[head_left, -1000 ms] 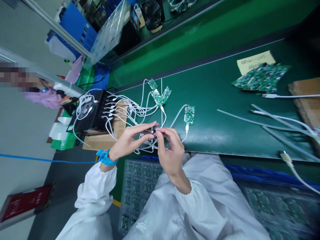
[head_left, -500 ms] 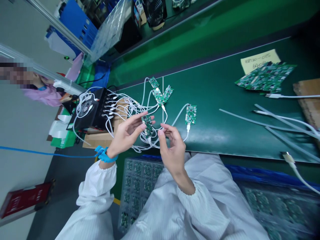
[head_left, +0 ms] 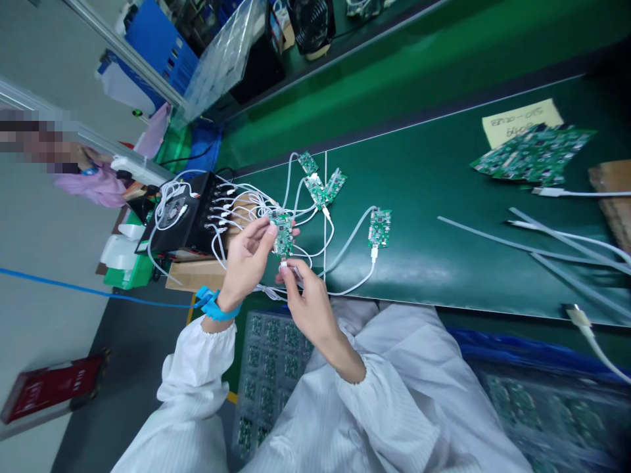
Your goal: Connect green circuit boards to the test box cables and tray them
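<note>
A green circuit board (head_left: 282,235) is pinched by its left edge in my left hand (head_left: 246,258), which wears a blue wrist strap (head_left: 215,305). At the board's lower edge, my right hand (head_left: 311,303) grips the white cable plug (head_left: 283,263) with thumb and fingertips. Plug and board meet there; how deep the plug sits is hard to see. To the right lies another circuit board (head_left: 379,228) with a white cable plugged into its lower end. Behind my hands, several cabled boards (head_left: 316,190) overlap on the green bench.
A black box (head_left: 190,220) at left feeds several tangled white cables. A stack of boards (head_left: 537,156) with a yellow note (head_left: 520,120) lies at right, near loose cables. Trays of boards (head_left: 269,368) sit below the bench edge. Another person in pink is at far left.
My right hand has moved left and closed on the cable plug under the board. My left hand has turned the board so its component face shows more fully.
</note>
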Demonstrator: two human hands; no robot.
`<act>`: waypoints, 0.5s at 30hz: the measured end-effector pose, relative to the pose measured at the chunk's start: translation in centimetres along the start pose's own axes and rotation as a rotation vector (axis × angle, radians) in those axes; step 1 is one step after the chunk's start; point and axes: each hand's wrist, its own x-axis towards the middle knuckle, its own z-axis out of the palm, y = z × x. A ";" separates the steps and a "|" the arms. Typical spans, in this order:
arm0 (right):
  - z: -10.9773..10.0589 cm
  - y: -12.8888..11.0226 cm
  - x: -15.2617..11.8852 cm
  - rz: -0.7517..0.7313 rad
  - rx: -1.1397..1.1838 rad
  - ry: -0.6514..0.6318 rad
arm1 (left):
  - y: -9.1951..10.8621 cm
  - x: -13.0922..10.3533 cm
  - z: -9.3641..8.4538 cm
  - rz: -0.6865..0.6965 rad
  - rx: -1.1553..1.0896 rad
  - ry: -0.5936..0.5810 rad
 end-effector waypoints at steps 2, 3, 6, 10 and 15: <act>0.3 0.0 0.2 0.002 -0.013 0.012 | 0.4 0.0 0.3 0.036 0.062 -0.012; 0.4 -0.1 0.3 -0.008 -0.030 0.024 | 0.6 0.0 0.5 0.052 0.078 -0.013; 0.3 -0.1 0.4 -0.066 -0.092 0.070 | 1.1 0.0 1.0 0.076 0.077 0.025; -0.1 -0.6 0.3 -0.126 -0.139 0.093 | 0.9 0.3 0.9 0.040 -0.022 0.070; 0.1 -1.7 0.3 -0.182 -0.225 0.103 | 0.9 1.1 0.2 -0.093 -0.298 0.034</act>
